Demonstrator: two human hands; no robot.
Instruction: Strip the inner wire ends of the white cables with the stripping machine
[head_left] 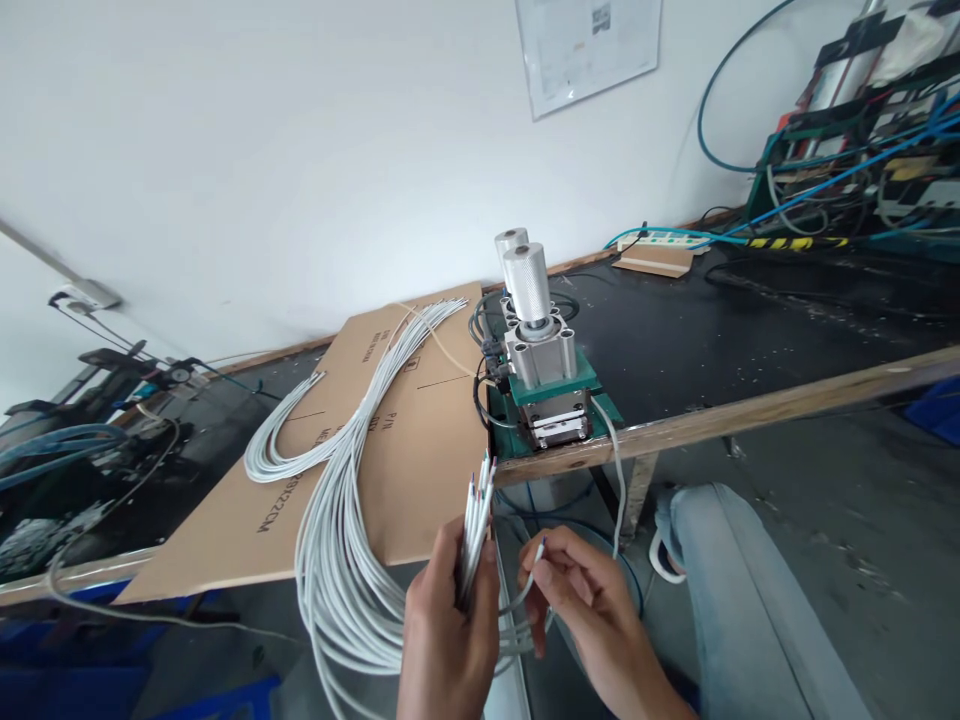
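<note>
My left hand (pixel 454 610) is closed around a bundle of white cable ends (pixel 477 520), which point upward with small coloured wire tips showing. Just to its right, my right hand (pixel 585 600) pinches a single white cable (pixel 531 580) near its end, between thumb and fingers; a dark blue tip sticks out. The long white cables (pixel 345 560) loop down from a flat cardboard sheet (pixel 420 450) and pass behind my left hand. Beyond my hands, a metal pneumatic device (pixel 544 350) with two knurled cylinders stands on a green base at the bench edge.
The black bench (pixel 660 340) has a wooden front edge. Other machinery (pixel 847 110) with blue hoses is at the back right, more (pixel 97 400) at the left. A power strip (pixel 660 240) lies near the wall. My jeans-clad leg (pixel 750 600) is at lower right.
</note>
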